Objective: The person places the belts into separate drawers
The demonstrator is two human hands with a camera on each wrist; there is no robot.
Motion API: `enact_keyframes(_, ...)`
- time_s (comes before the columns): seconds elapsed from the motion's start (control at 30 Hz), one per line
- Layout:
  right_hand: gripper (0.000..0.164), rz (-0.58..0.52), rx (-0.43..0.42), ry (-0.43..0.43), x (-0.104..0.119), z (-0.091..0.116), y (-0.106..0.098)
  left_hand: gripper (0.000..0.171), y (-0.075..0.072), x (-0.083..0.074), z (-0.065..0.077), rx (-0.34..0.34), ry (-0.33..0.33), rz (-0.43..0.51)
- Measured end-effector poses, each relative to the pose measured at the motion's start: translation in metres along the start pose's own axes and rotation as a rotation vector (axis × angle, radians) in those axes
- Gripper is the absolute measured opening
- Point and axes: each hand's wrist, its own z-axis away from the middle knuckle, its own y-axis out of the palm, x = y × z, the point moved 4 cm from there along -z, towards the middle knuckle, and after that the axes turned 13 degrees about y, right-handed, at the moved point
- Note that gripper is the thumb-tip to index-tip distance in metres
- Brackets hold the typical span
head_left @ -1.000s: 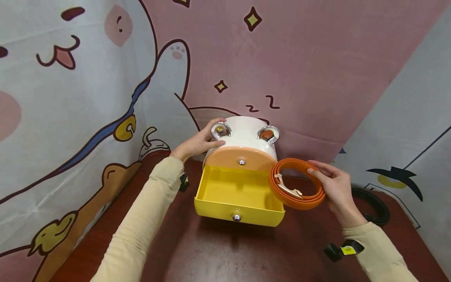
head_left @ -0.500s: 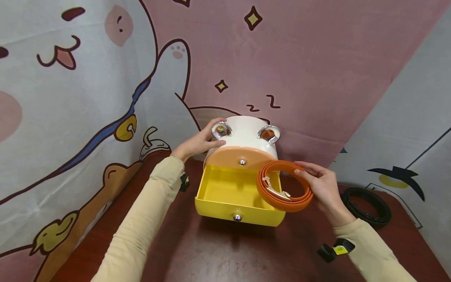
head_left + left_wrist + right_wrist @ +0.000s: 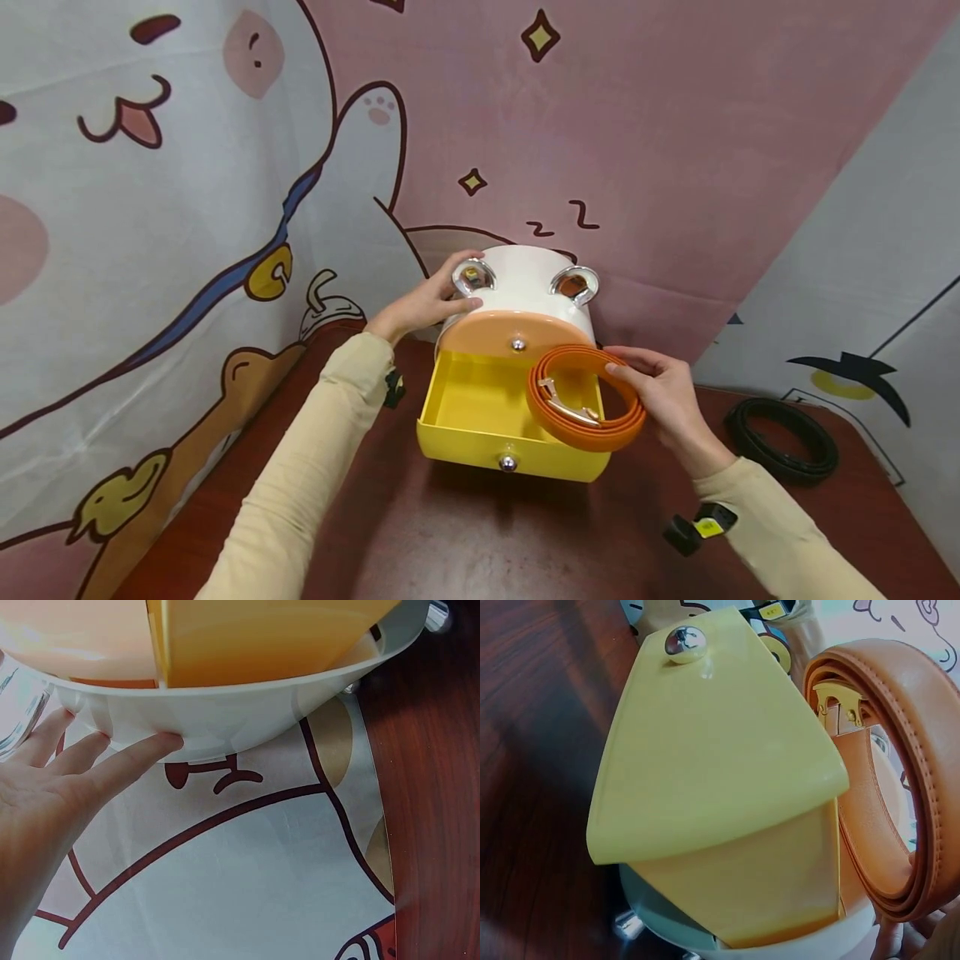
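left hand point(image 3: 416, 307) lies splayed on cabinet point(image 3: 521, 282); right hand point(image 3: 667, 396) pinches belt point(image 3: 585, 434).

Belt point(image 3: 592, 433) held by right hand point(image 3: 667, 396) over drawer's point(image 3: 465, 446) 3 o'clock side; box point(image 3: 525, 279) touched at 9 o'clock by left hand point(image 3: 423, 302).

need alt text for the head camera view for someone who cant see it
A person's right hand holds a coiled orange belt with a metal buckle over the right side of an open yellow drawer in a white cabinet, which the left hand touches. A black coil lies to the right on the reddish table.
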Motion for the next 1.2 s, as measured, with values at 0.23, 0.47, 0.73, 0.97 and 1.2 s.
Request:
enact_keyframes(0.23,0.04,0.017,0.01,0.008,0.002,0.0,0.01,0.071,0.0,-0.002,0.0,0.004,0.005,0.005)
enact_keyframes(0.47,0.034,0.05,0.011,-0.024,0.005,-0.005,0.022,0.073,-0.002,-0.001,0.0,-0.007,-0.002,-0.009)
enact_keyframes(0.73,0.028,0.087,-0.001,-0.046,0.005,-0.008,0.035,0.072,-0.002,0.0,0.0,0.003,0.011,0.011)
enact_keyframes(0.97,0.025,0.136,-0.011,-0.047,0.006,-0.009,0.04,0.072,-0.002,0.001,-0.001,0.005,0.027,0.005)
enact_keyframes(1.2,0.023,0.253,-0.047,-0.026,0.009,-0.01,0.042,0.071,0.0,0.001,-0.001,0.013,0.026,0.022)
